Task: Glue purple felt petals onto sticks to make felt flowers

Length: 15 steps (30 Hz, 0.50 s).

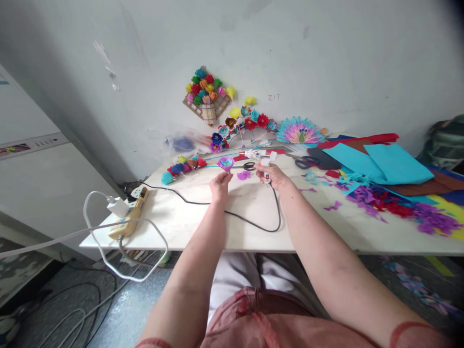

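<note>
My left hand (219, 186) is closed under a purple and turquoise paper flower (225, 164), which it holds upright over the table. In my right hand (273, 177) is a white hot glue gun (260, 155), gripped by its handle, its nozzle pointing left toward the flower. A black cord runs from the glue gun's handle across the table. Between my hands lie a purple paper piece (244, 176) and black-handled scissors (248, 166), partly behind my right hand.
A yellow power strip (126, 217) with a white plug sits at the table's left end. Finished paper flowers (186, 166) and a paper peacock (300, 131) stand along the wall. Turquoise sheets (398, 164), purple scraps (435, 218) and another pair of scissors (306, 162) lie right.
</note>
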Tool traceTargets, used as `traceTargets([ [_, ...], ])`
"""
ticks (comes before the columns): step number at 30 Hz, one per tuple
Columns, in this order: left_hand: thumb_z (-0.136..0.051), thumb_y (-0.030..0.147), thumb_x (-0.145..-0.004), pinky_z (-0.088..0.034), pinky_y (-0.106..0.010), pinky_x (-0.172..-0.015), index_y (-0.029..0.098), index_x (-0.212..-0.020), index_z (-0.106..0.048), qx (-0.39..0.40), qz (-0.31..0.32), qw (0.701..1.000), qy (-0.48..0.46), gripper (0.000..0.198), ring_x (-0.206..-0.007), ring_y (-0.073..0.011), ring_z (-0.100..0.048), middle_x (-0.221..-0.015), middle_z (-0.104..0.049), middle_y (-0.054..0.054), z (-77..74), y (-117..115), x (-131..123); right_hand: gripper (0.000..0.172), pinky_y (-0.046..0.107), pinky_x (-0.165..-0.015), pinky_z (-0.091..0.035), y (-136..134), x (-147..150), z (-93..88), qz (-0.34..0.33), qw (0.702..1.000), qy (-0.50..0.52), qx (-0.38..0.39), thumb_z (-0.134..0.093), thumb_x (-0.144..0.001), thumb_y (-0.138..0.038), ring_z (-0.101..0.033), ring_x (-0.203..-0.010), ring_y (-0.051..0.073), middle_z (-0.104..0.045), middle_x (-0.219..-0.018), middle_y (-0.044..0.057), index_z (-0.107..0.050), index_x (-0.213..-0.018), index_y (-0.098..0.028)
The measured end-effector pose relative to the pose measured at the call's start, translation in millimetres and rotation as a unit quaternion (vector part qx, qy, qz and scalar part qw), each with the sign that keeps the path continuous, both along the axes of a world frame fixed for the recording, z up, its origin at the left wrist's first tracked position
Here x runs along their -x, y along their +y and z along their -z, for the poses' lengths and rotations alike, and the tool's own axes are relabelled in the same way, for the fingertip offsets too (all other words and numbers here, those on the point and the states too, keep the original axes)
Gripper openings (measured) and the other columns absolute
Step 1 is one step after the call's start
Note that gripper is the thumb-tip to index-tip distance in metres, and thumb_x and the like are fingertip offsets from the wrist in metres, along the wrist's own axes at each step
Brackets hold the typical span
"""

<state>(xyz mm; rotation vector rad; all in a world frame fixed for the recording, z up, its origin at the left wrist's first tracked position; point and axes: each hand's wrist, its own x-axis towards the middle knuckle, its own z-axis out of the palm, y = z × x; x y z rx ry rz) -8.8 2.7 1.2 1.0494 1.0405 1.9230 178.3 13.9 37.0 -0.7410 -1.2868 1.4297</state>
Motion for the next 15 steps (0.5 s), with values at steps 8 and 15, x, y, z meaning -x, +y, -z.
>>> traceTargets([
  [8,-0.069,0.026,-0.06,-0.046,-0.024,-0.061,0.014,-0.065,-0.064,0.012,-0.012,0.998,0.06,0.014,-0.057,-0.0119,-0.058,-0.056,-0.061,0.0,-2.2,-4.2,1.2,0.028,0.021,-0.032,-0.033,1.5,-4.7,1.5,-0.032,0.998,-0.034,-0.034,-0.073,-0.058,-0.034,-0.036,-0.03,0.004,-0.057,-0.05,-0.001,-0.058,-0.068,-0.013],
  [15,-0.068,0.029,-0.061,-0.047,-0.025,-0.061,0.014,-0.067,-0.064,0.025,-0.015,0.998,0.063,0.017,-0.055,-0.0116,-0.057,-0.059,-0.063,-0.002,-1.8,-4.8,2.0,0.027,0.022,-0.033,-0.034,4.2,-10.3,5.3,-0.077,0.991,-0.083,-0.064,-0.07,-0.062,-0.036,-0.037,-0.031,0.005,-0.059,-0.052,0.001,-0.06,-0.067,-0.011],
])
